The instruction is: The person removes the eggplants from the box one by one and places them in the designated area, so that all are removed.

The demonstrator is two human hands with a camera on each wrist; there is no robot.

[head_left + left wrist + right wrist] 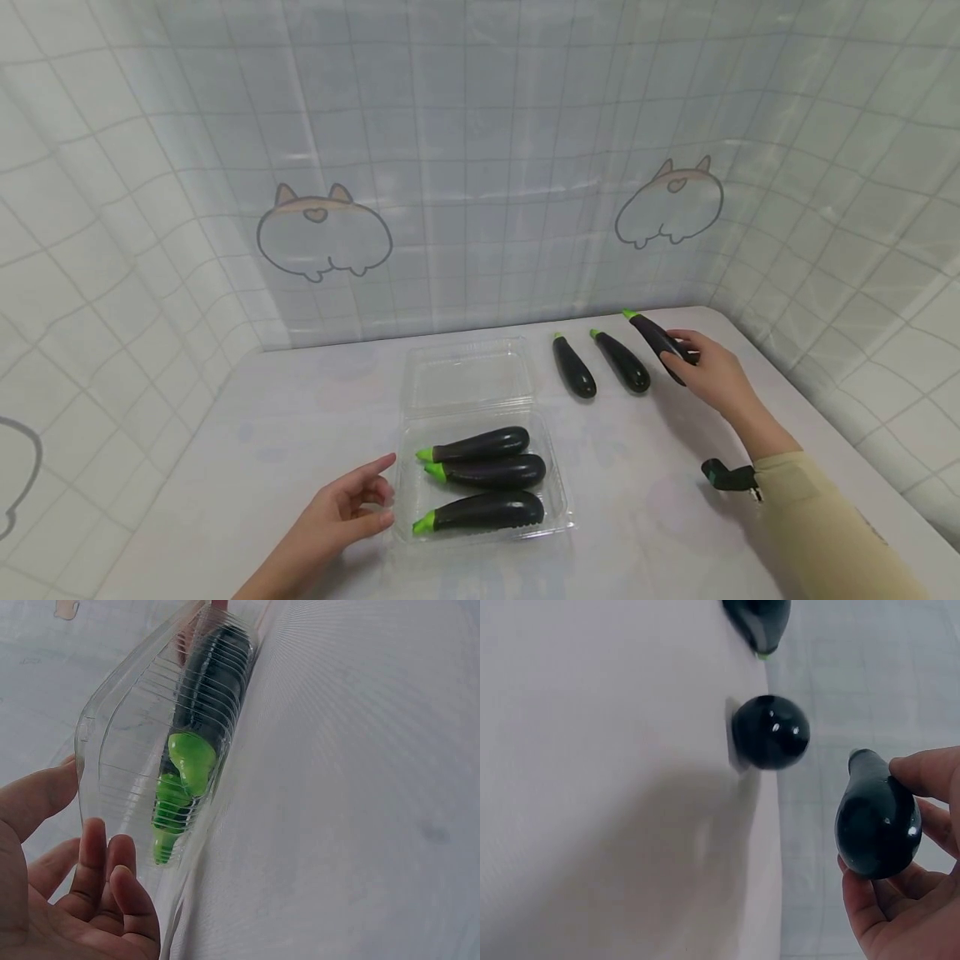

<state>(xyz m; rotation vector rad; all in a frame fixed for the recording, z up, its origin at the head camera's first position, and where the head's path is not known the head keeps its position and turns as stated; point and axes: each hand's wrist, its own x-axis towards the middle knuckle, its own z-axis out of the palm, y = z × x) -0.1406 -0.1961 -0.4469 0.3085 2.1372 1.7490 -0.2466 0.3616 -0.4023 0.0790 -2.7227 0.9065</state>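
My right hand (708, 367) grips a dark eggplant (651, 333) with a bright green stem end, held up off the table at the back right. In the right wrist view, thumb and fingers wrap the sides of this eggplant (877, 832). A clear plastic clamshell box (557, 475) lies with its lid (468, 375) folded back. Three eggplants (491, 472) lie in it, green ends to the left. Beside the box's left edge is my left hand (337, 510), fingers loosely bent; in the left wrist view its fingertips (94, 832) are at the clear rim.
Two more eggplants (574, 367) (621, 362) lie on the white table, between the box lid and my right hand. A small black and green object (727, 475) shows by the right sleeve. Grid-patterned curtain walls (480, 167) close off the back and sides.
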